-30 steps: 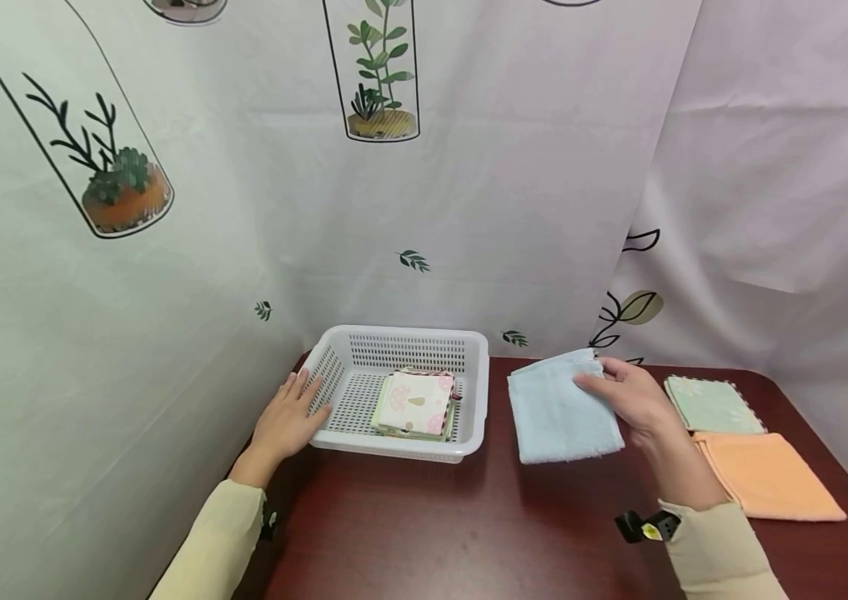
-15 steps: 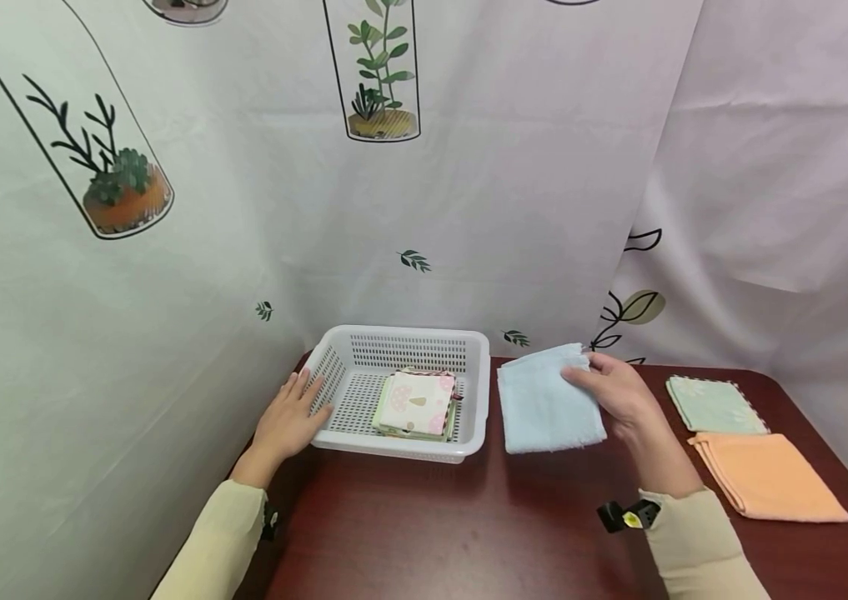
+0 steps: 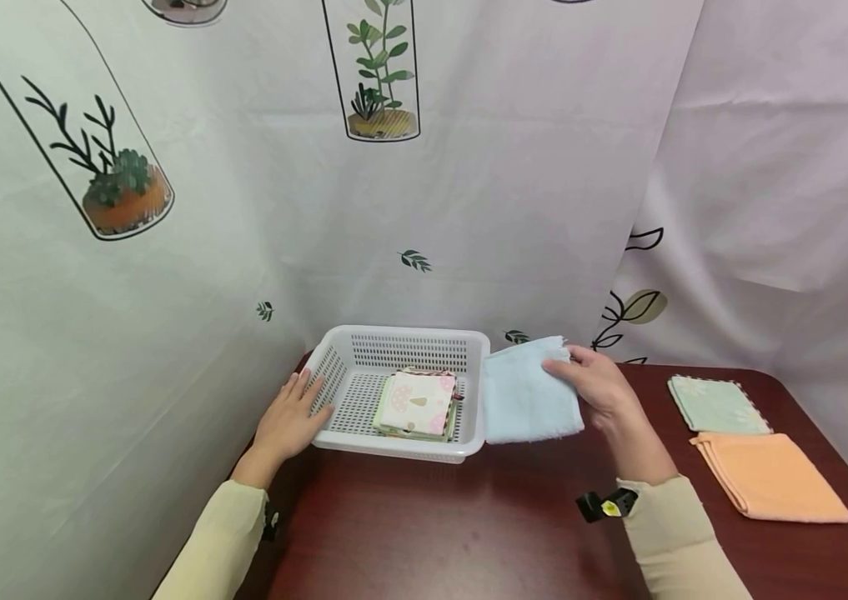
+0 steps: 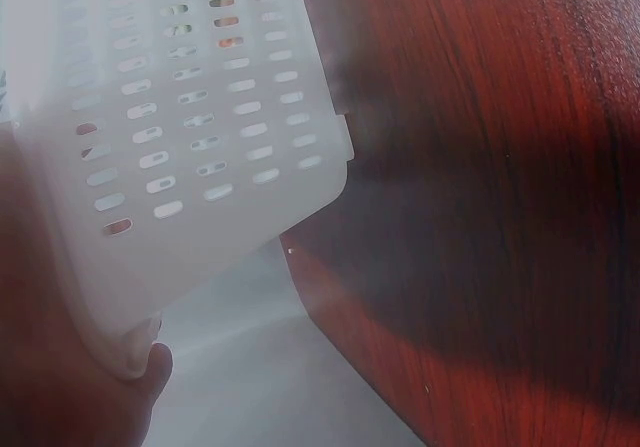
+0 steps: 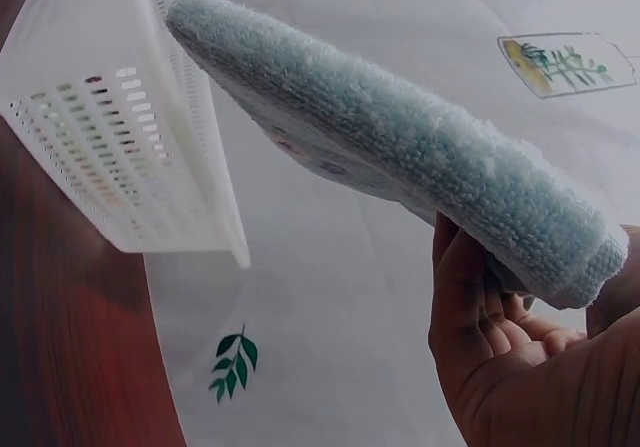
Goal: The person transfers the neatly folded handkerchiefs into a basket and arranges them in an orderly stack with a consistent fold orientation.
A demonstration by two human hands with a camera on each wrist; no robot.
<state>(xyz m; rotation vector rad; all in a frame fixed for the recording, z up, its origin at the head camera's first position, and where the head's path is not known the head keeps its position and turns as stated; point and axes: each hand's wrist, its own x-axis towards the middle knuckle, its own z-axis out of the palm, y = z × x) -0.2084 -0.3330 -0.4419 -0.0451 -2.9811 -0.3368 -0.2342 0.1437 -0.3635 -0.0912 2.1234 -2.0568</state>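
Observation:
A folded light-blue towel [image 3: 532,396] hangs from my right hand [image 3: 599,385], which pinches its upper right corner between thumb and fingers. In the head view the towel's left edge meets the right rim of a white plastic basket [image 3: 408,450]; whether they touch I cannot tell. The right wrist view shows the towel [image 5: 400,137] edge-on, fluffy, with fingers beneath it. My left hand [image 3: 292,421] rests on the basket's left rim, its fingers spread. Inside the basket, right of the middle, lies a small stack of folded cloths [image 3: 418,403], the top one white with pink prints.
To the right on the dark red table [image 3: 424,525] lie a folded green patterned cloth [image 3: 719,406] and, nearer, a folded orange towel [image 3: 776,479]. A printed white curtain [image 3: 514,192] rises behind the table and along its left side.
My right hand has carried the blue towel leftward and slightly up, from beside the basket to its right rim. The left hand and the basket have stayed in place.

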